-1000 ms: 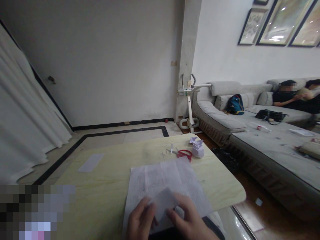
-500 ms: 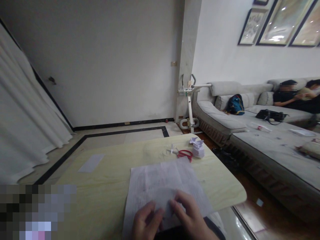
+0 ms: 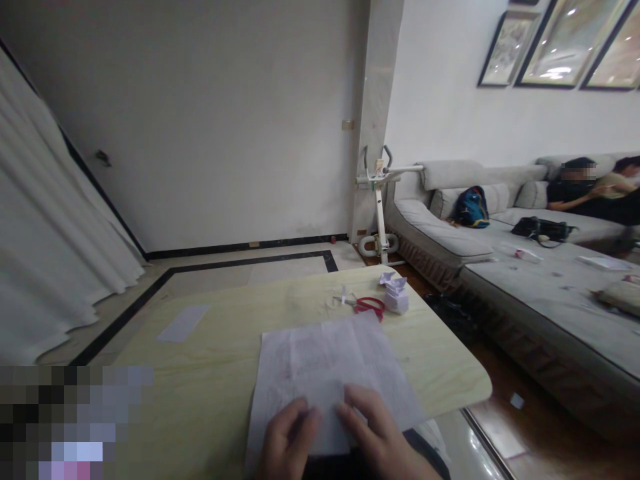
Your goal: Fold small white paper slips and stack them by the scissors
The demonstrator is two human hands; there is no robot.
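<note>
One small paper (image 3: 328, 408) turned; left hand (image 3: 287, 437), right hand (image 3: 374, 425) holding.

Home living rm w/ sofa (image 3: 530, 287), framed pics (image 3: 555, 50), curtain (image 3: 55, 240)

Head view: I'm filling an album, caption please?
Two hands hold a small paper above a large creased sheet.
</note>
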